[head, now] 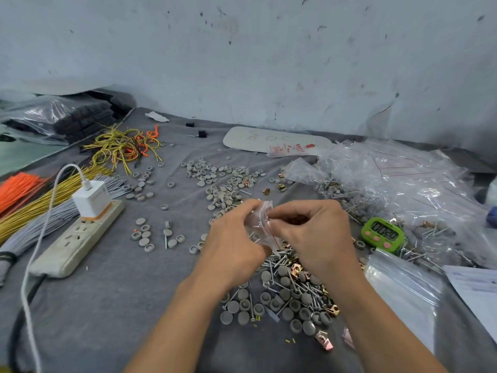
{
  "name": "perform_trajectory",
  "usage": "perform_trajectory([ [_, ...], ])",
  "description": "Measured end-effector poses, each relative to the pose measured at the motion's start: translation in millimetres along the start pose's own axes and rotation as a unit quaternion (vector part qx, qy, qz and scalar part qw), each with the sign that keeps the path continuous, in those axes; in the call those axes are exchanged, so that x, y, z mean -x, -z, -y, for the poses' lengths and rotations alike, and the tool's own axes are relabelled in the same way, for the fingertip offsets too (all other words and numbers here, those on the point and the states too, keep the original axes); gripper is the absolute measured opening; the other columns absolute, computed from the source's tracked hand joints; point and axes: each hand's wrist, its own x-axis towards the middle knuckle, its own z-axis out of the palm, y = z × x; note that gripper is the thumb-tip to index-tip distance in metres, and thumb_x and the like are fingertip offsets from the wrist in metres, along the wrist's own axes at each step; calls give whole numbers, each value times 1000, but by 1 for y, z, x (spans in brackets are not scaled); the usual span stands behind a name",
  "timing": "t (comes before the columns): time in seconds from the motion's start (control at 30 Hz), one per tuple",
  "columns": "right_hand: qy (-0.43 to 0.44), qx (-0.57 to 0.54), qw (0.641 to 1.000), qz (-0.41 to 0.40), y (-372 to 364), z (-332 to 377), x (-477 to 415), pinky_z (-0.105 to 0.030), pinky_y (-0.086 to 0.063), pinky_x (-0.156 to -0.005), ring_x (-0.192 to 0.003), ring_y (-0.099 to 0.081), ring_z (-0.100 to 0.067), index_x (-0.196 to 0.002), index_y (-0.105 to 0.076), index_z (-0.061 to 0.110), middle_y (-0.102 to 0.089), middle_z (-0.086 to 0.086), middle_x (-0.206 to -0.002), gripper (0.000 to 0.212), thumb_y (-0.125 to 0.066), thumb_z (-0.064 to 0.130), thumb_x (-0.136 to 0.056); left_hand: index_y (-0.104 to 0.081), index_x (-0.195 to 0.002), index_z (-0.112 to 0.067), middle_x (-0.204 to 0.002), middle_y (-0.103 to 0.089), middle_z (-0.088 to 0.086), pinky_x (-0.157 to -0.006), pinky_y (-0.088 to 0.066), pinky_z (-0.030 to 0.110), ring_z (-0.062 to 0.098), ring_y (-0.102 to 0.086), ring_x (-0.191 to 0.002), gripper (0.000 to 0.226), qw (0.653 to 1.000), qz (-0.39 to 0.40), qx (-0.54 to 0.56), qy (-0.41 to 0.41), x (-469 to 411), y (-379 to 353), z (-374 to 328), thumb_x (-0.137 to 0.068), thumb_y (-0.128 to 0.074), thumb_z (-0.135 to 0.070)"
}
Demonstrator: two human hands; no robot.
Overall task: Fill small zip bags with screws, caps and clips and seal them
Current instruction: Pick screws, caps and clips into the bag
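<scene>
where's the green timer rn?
Head view, right side: the green timer sits just right of the right hand, beside the heap of clear bags.

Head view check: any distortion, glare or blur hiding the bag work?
Head view: wide-angle bend curves the table at its far edge; soft light, faint shadows; glare on the bag pile; the zip bag between left hand and right hand looks soft, contents unclear.

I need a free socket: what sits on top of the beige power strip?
A white cube charger with white cable, plugged in at the beige power strip's far end, covering its socket. The nearer sockets show uncovered.
</scene>
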Motion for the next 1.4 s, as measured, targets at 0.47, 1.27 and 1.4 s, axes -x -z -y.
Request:
perform_trajectory([
  [0.47,-167,331,914,166,-4,-52,-40,-21,-45,-70,-72,-59,-7,-97,-79,37,-71,9,-90,18,-67,23,-96,-66,-92,-35,-87,-76,-14,-64,-45,28,4,-63,-65,33,978,-79,180,70,-5,12,9,-73,-78,-12],
  [1.27,-166,435,880,93,28,-53,-31,-36,-58,-83,-93,-67,-27,-87,-75,42,-71,-3,-112,29,-68,14,-85,-64,-96,-43,-87,-69,-33,-53,-40,15,-3,-65,-68,35,990,-75,84,87,-3,11,2,-73,-78,-20],
  [1.4,-168,412,889,113,26,-57,-30,-37,-58,-91,-99,-67,-26,-87,-75,43,-70,-2,-116,35,-64,10,-86,-64,-98,-45,-87,-67,-36,-58,-41,16,-10,-63,-81,36,991,-74,78,80,-3,8,2,-74,-78,-21],
])
